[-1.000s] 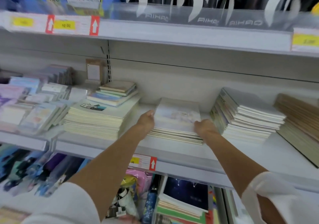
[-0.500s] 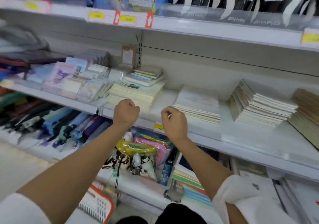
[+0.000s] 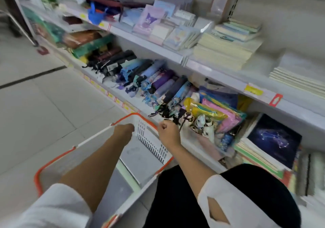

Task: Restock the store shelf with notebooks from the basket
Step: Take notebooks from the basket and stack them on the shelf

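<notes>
My left hand (image 3: 123,131) and right hand (image 3: 168,131) are empty fists, a little apart, over the far end of the white plastic basket with the orange rim (image 3: 52,159). Pale flat notebooks (image 3: 140,159) lie on its bottom (blurry). They look light and bendy, so I'd hold both side edges.

The basket (image 3: 151,143) stands on the floor at lower centre, left of the shelf (image 3: 219,74). Notebook stacks (image 3: 225,55) lie on it upper right, umbrellas (image 3: 158,82) beneath.

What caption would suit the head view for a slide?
Left hand and right hand, fingers curled and empty, hover over the orange-rimmed basket beside folded umbrellas.
</notes>
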